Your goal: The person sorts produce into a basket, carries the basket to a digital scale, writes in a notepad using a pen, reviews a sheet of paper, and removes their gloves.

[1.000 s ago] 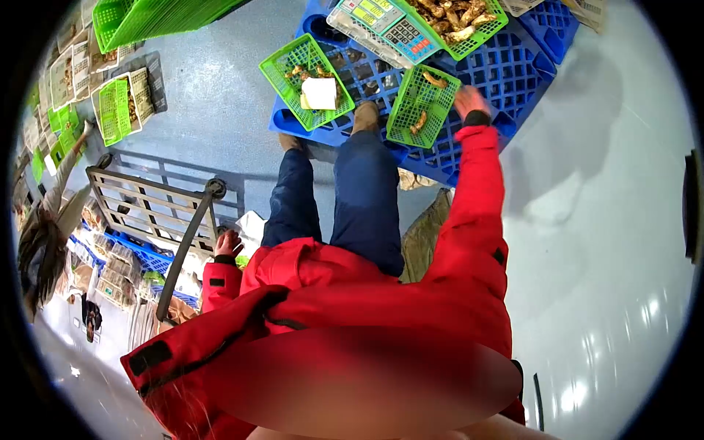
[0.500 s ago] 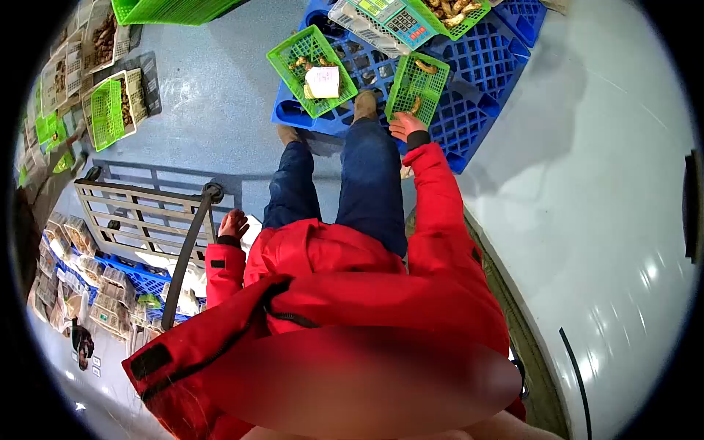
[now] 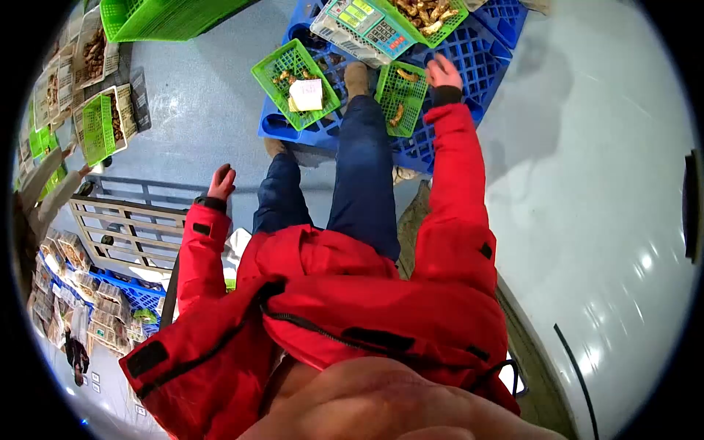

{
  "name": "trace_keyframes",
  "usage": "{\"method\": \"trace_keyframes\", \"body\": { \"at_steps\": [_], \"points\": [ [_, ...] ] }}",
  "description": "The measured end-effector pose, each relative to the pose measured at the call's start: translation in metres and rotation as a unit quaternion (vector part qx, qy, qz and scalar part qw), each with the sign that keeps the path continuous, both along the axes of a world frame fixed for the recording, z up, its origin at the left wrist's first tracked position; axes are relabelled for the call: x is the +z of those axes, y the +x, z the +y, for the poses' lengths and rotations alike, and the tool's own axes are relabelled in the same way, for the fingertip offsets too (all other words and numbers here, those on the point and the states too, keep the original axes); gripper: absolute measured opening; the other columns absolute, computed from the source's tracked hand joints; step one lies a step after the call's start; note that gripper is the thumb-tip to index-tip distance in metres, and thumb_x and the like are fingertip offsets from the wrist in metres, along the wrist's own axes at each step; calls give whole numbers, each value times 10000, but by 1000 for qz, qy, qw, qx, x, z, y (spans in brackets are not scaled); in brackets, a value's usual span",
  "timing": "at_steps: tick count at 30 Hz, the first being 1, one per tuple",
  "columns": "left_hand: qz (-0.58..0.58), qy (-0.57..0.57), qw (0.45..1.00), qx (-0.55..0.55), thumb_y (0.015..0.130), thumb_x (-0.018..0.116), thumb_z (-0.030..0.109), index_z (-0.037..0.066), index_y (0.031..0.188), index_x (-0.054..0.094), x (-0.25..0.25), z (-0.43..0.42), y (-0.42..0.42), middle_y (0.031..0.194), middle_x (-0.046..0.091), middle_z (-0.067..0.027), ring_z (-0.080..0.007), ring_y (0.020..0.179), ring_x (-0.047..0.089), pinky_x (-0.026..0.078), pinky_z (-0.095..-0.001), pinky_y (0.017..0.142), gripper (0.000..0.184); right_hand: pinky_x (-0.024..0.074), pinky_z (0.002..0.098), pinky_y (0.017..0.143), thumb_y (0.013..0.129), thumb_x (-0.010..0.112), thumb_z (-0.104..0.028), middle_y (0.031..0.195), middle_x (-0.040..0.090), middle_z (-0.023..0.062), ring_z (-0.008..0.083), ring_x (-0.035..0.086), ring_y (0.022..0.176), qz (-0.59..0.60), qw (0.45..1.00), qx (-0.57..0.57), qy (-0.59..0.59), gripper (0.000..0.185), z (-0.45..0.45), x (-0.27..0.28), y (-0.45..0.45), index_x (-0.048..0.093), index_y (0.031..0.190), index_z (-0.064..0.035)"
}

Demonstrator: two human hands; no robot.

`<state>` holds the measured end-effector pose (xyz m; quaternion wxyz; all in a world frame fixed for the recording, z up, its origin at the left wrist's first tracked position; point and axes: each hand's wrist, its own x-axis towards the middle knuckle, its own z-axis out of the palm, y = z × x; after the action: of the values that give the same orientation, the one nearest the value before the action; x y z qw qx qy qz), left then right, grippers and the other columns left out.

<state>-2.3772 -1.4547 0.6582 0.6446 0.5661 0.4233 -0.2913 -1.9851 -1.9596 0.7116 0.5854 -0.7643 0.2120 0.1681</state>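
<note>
My right hand (image 3: 444,72) is beside the upper right edge of a small green basket (image 3: 402,100) that holds two mushroom-like pieces (image 3: 397,115). Its fingers are slightly bent and apart, and nothing shows in them. My left hand (image 3: 222,181) hangs over the floor left of my legs, loosely bent and holding nothing visible. Another green basket (image 3: 265,77) contains some small pieces and a white paper with writing (image 3: 306,94). A scale (image 3: 367,28) with lit displays stands above the small basket, next to a fuller green basket (image 3: 452,25) of mushroom-like pieces.
A blue pallet (image 3: 475,55) lies under the baskets and scale. My foot (image 3: 356,79) is on it, between two baskets. At the left are a metal cart (image 3: 128,227), stacked green baskets (image 3: 165,18), more filled baskets (image 3: 92,55) and another person's arms (image 3: 62,194).
My right hand has moved up and right from the small basket's lower edge. My left hand has risen away from the cart's wheel. The pallet and baskets appear shifted slightly left.
</note>
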Motion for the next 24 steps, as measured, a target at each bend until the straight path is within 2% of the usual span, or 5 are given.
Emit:
{"method": "trace_keyframes", "body": {
  "at_steps": [4, 11, 15, 20, 24],
  "points": [
    [-63, -44, 997, 10, 841, 523, 307, 109, 1186, 440, 19, -47, 144, 1152, 497, -53, -167, 1046, 479, 423, -327, 827, 407, 448, 379, 776, 747, 578, -237, 1022, 576, 100, 270, 553, 904, -253, 838, 242, -418, 437, 51, -13, 134, 491, 1172, -179],
    [-166, -171, 970, 51, 869, 481, 277, 58, 1171, 440, 33, -164, 325, 1115, 520, -92, -190, 1024, 508, 430, -323, 841, 376, 386, 397, 754, 742, 516, -199, 881, 583, 62, 230, 525, 888, -394, 590, 454, -540, 219, 121, -110, 243, 560, 957, -200],
    [-194, -222, 955, 40, 863, 491, 235, 53, 1184, 416, 34, -211, 378, 1140, 498, -89, -187, 1024, 501, 416, -308, 849, 376, 399, 383, 724, 697, 575, -142, 749, 553, 57, 249, 528, 788, -515, 623, 358, -468, 234, 100, -92, 244, 566, 931, -141],
    [-372, -111, 917, 91, 830, 544, 243, 10, 1222, 351, 13, -260, 459, 1182, 458, -89, -207, 1043, 476, 372, -328, 895, 495, 443, 382, 670, 737, 600, -263, 848, 594, 130, 287, 571, 776, -314, 868, 345, -170, 281, 111, 7, 179, 584, 968, -105],
    [-136, -488, 827, 244, 840, 518, 323, 62, 1109, 434, -10, -277, 474, 991, 556, -110, -234, 965, 531, 428, -396, 839, 384, 467, 381, 639, 780, 561, -348, 888, 590, 134, 293, 579, 785, -288, 887, 279, -229, 359, 88, -22, 201, 560, 1024, -86]
  ]
}}
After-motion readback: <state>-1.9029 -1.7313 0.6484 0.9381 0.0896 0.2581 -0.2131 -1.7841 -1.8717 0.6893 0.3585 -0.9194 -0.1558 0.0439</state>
